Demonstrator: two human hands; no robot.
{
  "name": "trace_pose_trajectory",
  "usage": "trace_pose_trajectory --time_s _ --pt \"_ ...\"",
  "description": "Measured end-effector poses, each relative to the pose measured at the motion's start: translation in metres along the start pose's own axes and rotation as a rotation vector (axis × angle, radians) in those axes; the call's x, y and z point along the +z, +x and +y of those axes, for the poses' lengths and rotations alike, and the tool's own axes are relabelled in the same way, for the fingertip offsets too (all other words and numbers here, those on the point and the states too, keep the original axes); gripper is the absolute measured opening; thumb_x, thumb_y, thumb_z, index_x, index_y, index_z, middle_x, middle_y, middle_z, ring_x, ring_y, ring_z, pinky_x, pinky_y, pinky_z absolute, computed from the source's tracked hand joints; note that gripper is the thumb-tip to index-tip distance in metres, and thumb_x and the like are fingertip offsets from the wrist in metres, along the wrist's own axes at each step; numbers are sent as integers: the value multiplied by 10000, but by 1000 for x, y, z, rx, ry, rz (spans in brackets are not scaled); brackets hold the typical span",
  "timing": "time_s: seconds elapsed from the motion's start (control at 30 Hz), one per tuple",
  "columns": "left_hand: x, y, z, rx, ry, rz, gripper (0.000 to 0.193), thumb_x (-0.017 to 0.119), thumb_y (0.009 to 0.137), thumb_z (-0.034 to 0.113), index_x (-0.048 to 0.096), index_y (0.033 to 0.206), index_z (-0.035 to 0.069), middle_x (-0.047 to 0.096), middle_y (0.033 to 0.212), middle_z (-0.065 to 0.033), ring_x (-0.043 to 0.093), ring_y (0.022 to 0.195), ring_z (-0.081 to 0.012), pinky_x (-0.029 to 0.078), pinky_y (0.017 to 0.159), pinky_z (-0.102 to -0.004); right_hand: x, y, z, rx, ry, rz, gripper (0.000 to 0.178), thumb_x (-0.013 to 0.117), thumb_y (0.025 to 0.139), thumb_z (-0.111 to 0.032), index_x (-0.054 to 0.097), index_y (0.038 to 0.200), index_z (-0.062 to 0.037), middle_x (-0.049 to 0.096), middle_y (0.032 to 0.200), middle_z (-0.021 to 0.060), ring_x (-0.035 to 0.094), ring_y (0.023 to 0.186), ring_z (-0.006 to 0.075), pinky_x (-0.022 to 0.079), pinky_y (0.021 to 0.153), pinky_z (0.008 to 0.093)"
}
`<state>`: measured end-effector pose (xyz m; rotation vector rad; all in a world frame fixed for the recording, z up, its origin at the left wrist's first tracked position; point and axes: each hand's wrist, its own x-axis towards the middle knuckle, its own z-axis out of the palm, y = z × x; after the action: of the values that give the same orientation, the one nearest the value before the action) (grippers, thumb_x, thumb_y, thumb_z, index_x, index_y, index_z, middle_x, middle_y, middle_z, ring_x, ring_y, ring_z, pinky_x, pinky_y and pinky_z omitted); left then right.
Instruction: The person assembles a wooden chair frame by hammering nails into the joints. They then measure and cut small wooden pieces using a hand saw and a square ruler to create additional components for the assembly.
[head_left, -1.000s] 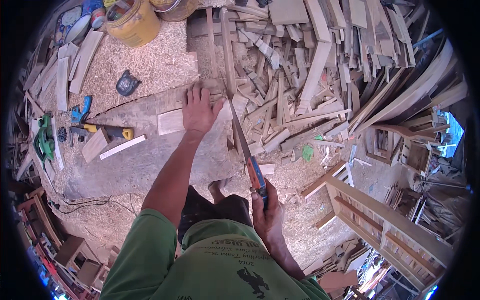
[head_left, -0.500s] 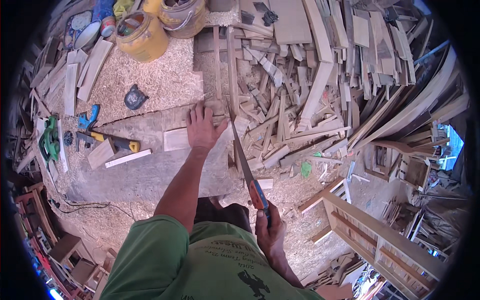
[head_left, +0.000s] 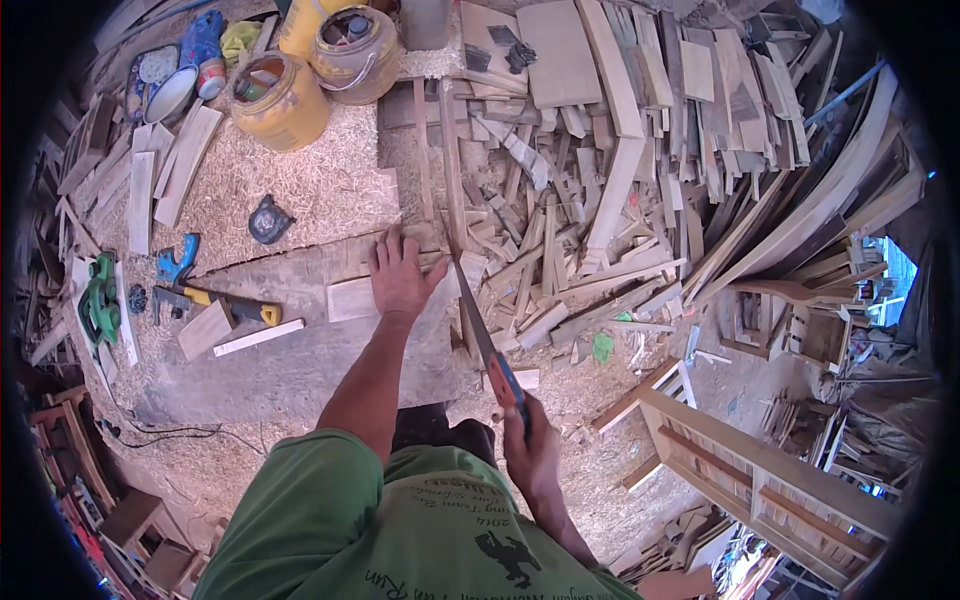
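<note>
My left hand [head_left: 403, 284] lies flat on a pale wooden board [head_left: 349, 299] at the bench's right edge, fingers stretched forward and thumb out to the right. My right hand [head_left: 532, 450] is wrapped round the red, blue and black handle of a handsaw [head_left: 474, 311]. Its blade slants away from me, with the far part against the wood just right of my left thumb. My hand and the angle hide the exact cut. The board rests on the worn wooden bench [head_left: 300, 365].
On the bench's left lie a yellow-and-black-handled tool [head_left: 240, 306], a blue-handled tool [head_left: 177, 260], a green hand plane [head_left: 102, 300] and a black tape measure [head_left: 269, 220]. Yellow buckets [head_left: 282, 115] stand behind. Scrap wood [head_left: 545, 250] fills the right; a wooden frame [head_left: 750, 460] stands lower right.
My right hand and the saw have moved a little forward, away from me. The left hand stays pressed on the board. The whole view has shifted slightly.
</note>
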<state>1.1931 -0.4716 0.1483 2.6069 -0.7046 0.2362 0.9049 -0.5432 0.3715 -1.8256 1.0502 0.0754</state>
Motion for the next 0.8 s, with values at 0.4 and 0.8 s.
trace_pose_trajectory --time_s 0.4,0.8 --pt "3 -2 8 5 -54 -5 649 817 903 592 621 1210 55 515 1586 -216 458 1505 -439 335 1260 -644 26 51 -5 -79 -77 49 412 585 1148 -340 658 1358 7 742 904 318 739 842 542 556 697 578" --pt "1 3 7 41 -31 3 643 774 945 598 624 1223 38 520 1586 -241 447 1515 -441 329 1264 -653 52 105 -16 -226 -72 108 356 585 1153 -348 680 1211 -10 721 832 295 728 795 540 531 636 582"
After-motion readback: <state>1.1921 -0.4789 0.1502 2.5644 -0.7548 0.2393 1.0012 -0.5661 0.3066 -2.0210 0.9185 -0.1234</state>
